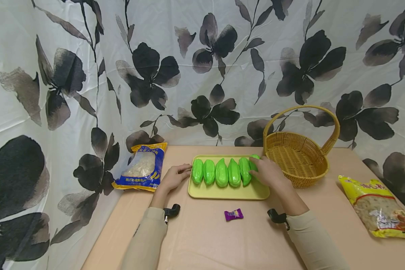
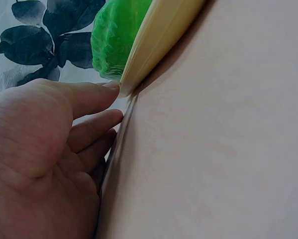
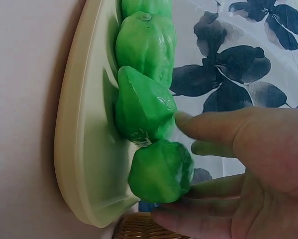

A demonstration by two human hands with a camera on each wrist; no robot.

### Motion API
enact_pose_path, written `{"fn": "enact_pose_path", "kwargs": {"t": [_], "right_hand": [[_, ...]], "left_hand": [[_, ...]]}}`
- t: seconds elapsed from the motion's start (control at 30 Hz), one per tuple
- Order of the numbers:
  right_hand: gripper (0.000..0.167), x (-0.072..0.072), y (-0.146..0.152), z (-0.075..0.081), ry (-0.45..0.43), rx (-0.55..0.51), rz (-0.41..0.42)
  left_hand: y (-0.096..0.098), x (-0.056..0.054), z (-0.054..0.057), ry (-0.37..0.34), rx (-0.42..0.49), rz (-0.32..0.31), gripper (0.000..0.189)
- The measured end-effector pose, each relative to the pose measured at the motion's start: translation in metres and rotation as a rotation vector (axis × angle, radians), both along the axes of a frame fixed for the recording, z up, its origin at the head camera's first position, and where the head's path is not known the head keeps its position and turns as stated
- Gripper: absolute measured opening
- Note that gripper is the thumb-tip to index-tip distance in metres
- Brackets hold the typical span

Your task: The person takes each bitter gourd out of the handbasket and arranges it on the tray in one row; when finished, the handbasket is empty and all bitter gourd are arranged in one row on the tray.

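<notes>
Several shiny green bitter melons (image 1: pixel 221 172) lie side by side across a pale yellow tray (image 1: pixel 202 192). My right hand (image 1: pixel 269 173) is at the tray's right end, its thumb and fingers around the rightmost bitter melon (image 3: pixel 161 172). Its thumb tip also comes close to the neighbouring melon (image 3: pixel 144 104). At the tray's left end, my left hand (image 1: pixel 174 177) touches the edge with its fingertips, fingers loosely bent. In the left wrist view, the left thumb (image 2: pixel 96 97) meets the rim beside a bumpy bitter melon (image 2: pixel 116 40).
A wicker basket (image 1: pixel 298 182) with a tall handle stands behind my right hand. A blue and yellow bag (image 1: pixel 140 168) lies beyond my left hand. In front of the tray is a purple wrapped candy (image 1: pixel 234 215). A yellow food bag (image 1: pixel 378 210) lies far right. Floral cloth (image 1: pixel 202 131) hangs behind.
</notes>
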State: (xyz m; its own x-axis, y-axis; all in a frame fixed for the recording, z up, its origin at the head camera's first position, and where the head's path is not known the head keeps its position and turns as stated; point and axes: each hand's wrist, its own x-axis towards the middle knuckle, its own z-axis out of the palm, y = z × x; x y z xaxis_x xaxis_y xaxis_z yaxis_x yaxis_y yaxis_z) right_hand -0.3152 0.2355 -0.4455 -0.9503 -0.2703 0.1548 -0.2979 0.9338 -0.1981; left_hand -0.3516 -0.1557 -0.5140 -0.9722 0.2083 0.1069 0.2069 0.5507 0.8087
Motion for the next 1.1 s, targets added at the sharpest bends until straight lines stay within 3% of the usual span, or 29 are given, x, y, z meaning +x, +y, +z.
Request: {"fn": "enact_pose_path", "kwargs": {"t": [0.67, 0.77, 0.93, 1.1], "right_hand": [[0.067, 0.005, 0.001, 0.013, -0.038, 0.032, -0.026], [0.066, 0.005, 0.003, 0.017, -0.017, -0.016, -0.043], [0.061, 0.004, 0.006, 0.021, 0.034, -0.186, -0.034], [0.061, 0.005, 0.004, 0.021, 0.001, -0.303, 0.014]], "left_hand": [[-0.001, 0.001, 0.0, -0.002, -0.005, -0.004, 0.039], [-0.001, 0.001, 0.0, 0.005, -0.008, -0.005, 0.039], [-0.001, 0.001, -0.001, 0.007, -0.007, -0.005, 0.04], [-0.002, 0.001, -0.002, -0.001, 0.03, 0.008, 0.043]]}}
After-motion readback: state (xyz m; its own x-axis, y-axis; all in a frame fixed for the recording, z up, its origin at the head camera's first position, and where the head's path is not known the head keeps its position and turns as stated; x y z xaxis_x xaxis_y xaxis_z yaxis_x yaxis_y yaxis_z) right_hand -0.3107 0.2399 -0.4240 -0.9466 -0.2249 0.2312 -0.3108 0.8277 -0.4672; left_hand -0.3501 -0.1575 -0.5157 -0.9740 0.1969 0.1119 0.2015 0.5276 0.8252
